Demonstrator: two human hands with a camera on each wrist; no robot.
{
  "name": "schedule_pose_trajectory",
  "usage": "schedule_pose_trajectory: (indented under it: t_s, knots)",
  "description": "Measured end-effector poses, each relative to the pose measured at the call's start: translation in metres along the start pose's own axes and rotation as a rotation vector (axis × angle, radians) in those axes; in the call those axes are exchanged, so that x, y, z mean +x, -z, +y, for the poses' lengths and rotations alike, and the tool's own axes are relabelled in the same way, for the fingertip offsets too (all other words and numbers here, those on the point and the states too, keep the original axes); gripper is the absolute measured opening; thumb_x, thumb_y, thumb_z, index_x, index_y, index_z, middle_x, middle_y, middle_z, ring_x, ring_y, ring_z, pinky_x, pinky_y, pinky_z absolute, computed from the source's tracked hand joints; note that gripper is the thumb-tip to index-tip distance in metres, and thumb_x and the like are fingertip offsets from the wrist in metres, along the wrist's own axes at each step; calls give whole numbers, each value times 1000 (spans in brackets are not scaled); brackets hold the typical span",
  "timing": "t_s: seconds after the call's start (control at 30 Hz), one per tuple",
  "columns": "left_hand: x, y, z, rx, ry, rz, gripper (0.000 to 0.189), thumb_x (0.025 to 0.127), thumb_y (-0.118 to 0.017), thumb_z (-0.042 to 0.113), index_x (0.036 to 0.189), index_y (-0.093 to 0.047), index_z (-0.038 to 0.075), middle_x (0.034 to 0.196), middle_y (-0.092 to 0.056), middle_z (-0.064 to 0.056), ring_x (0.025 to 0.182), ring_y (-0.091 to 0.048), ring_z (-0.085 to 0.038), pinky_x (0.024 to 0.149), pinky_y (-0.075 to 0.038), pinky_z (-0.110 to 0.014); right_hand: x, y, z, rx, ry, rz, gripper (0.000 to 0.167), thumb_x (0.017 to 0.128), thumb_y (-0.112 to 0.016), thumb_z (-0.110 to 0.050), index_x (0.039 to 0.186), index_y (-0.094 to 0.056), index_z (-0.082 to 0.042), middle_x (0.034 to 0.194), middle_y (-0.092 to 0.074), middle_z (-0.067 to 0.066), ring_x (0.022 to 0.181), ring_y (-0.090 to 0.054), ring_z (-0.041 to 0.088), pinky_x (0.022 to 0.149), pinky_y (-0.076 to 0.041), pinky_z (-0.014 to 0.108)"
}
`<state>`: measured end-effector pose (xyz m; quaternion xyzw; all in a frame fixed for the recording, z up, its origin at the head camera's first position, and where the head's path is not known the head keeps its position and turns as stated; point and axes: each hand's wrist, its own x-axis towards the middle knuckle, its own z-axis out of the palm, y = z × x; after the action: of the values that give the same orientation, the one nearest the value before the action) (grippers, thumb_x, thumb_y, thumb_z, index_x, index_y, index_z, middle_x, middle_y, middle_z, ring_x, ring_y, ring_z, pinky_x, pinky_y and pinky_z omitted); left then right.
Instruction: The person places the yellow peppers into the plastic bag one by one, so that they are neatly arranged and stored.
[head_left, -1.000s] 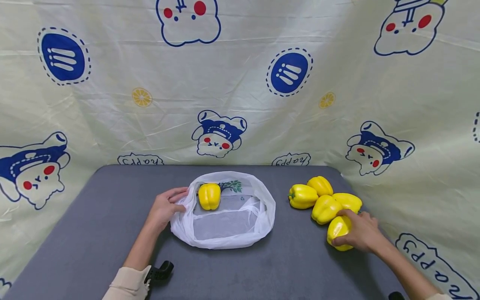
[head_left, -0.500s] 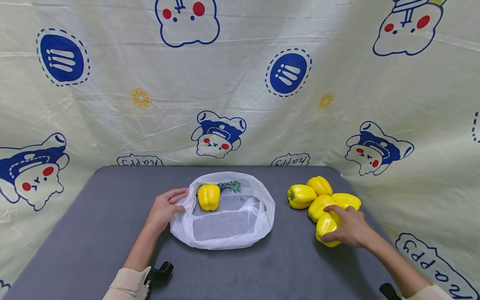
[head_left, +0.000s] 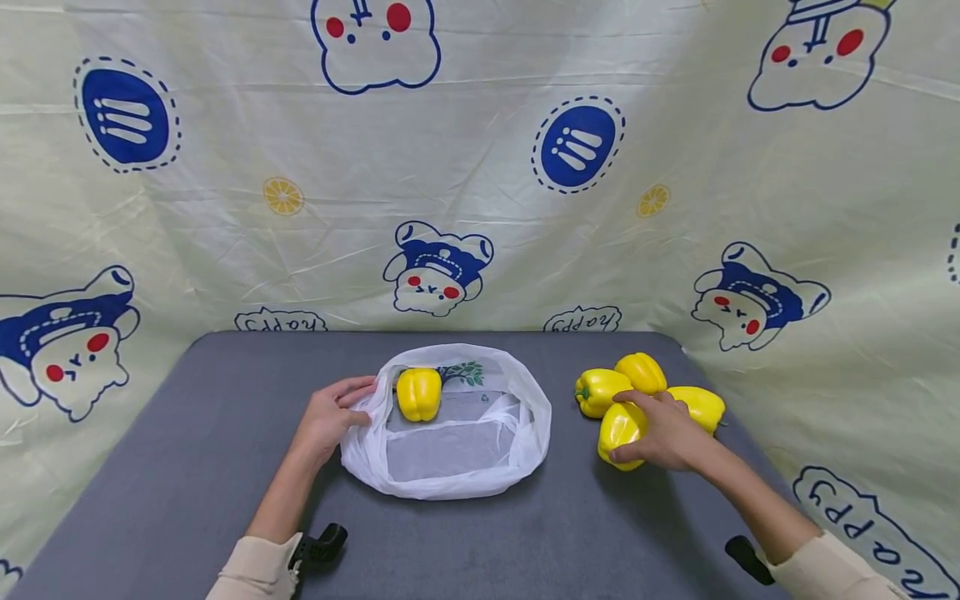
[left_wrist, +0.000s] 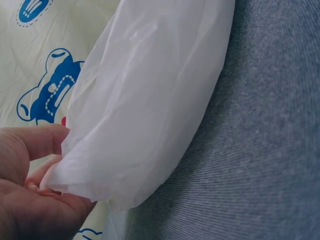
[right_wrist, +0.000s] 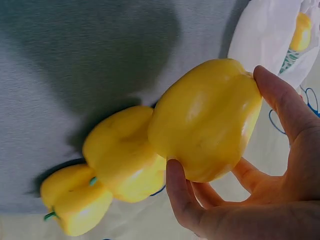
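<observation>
My left hand [head_left: 330,421] grips the left side of an open white plastic bag [head_left: 450,485]; in the left wrist view the bag's edge [left_wrist: 90,175] lies between thumb and fingers. Inside the bag, towards its left side, lies one yellow bell pepper [head_left: 418,394]. My right hand [head_left: 667,435] holds another yellow bell pepper [right_wrist: 205,120] between spread thumb and fingers, to the right of the bag. In the right wrist view this pepper is above the table, its shadow [right_wrist: 135,40] falling beside it.
Several more yellow bell peppers [head_left: 641,372] lie in a cluster behind and beside my right hand, partly hidden by it. The grey table [head_left: 487,550] meets a patterned curtain [head_left: 480,167] at the back. A black wrist device [head_left: 322,542] sits at my left sleeve.
My right hand has moved left with its bell pepper, from the cluster's front right to its front left. My left hand and the bag have stayed put.
</observation>
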<state>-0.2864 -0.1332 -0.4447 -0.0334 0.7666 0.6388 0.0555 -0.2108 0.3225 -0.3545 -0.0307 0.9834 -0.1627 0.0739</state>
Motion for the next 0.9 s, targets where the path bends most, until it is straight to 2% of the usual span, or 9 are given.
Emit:
schedule_pose_trajectory:
  t_s: [0.17,0.33,0.53,0.7,0.9]
  knots:
    - [0,0,-2,-5,4,1,60,82,-66,-14,139,-61,6,138,-65,-13,141,-50,-29,110,-44,-44,8,-3,-16,18,9,22,90,68,-88,-38,144,-51,-9,128,-50,31,113,-44,46,83,-47,57]
    - [0,0,-4,-5,2,4,60,82,-66,-14,138,-61,6,137,-65,-14,140,-51,-29,110,-44,-44,17,-5,-33,15,44,81,89,67,-89,-35,144,-52,-11,125,-53,27,111,-47,42,81,-48,55]
    - [2,0,-4,-3,-6,5,60,81,-65,-15,139,-61,5,137,-65,-14,141,-51,-30,111,-43,-45,28,4,-55,13,110,143,82,71,-87,-33,143,-53,-12,125,-55,26,110,-49,42,81,-48,53]
    - [2,1,-3,-13,-3,6,60,82,-66,-14,138,-61,6,137,-66,-14,141,-50,-30,112,-42,-45,36,10,-75,23,139,144,81,73,-86,-32,144,-53,-14,131,-53,27,112,-48,41,81,-51,51]
    - [3,1,-2,-12,1,10,59,82,-66,-14,138,-61,6,137,-66,-14,141,-51,-30,111,-43,-45,47,5,-98,67,176,130,84,71,-88,-30,146,-52,-16,132,-52,23,115,-48,39,84,-55,48]
